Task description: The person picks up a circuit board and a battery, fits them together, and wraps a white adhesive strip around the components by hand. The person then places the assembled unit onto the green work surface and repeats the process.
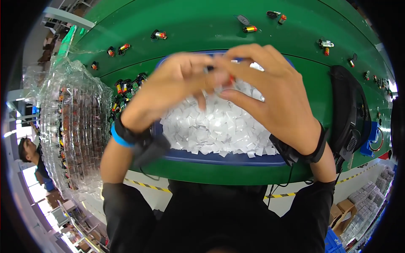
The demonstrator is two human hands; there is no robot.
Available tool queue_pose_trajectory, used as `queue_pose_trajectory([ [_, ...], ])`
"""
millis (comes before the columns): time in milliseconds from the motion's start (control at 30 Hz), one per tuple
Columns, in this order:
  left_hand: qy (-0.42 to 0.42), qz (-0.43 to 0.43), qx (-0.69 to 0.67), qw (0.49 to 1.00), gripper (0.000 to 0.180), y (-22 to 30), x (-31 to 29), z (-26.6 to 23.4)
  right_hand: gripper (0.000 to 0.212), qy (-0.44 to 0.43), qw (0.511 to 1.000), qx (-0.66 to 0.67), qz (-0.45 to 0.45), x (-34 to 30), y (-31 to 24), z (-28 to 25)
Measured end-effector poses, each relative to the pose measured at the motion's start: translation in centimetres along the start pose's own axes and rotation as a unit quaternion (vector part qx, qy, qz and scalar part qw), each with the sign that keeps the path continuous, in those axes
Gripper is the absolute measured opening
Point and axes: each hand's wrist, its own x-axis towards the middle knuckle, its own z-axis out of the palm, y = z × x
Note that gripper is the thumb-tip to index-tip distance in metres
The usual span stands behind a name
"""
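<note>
My left hand (pixel 179 86), smeared by motion, is raised over a blue tray (pixel 228 159) heaped with small white slips (pixel 211 122). Its fingertips meet those of my right hand (pixel 274 80), so what they grip is unclear. Between the two hands shows a small red-and-black part (pixel 231 79), mostly hidden by the fingers. The fingers of my right hand curl around it, thumb below. Each wrist wears a black strap with a device; a blue band is on my left wrist.
Left of the tray lies a pile of small red-and-gold cylinders with green boards (pixel 122 86), beside a tall stack of clear plastic trays (pixel 78 126). More cylinders (pixel 249 29) are scattered across the green table (pixel 198 25). A black case (pixel 348 109) is at right. Another person (pixel 31 154) is far left.
</note>
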Motion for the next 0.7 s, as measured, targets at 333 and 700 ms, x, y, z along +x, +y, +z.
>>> queue_pose_trajectory([
  [333, 0.115, 0.113, 0.592, 0.789, 0.036, -3.0, 15.0, -9.5, 0.035, 0.017, 0.999, -0.025, -0.018, -0.8, -1.0, -0.2],
  [700, 0.03, 0.021, 0.637, 0.77, 0.037, 0.8, 16.6, -2.4, 0.023, -0.028, 0.996, -0.076, -0.022, -0.5, 0.3, -0.6],
])
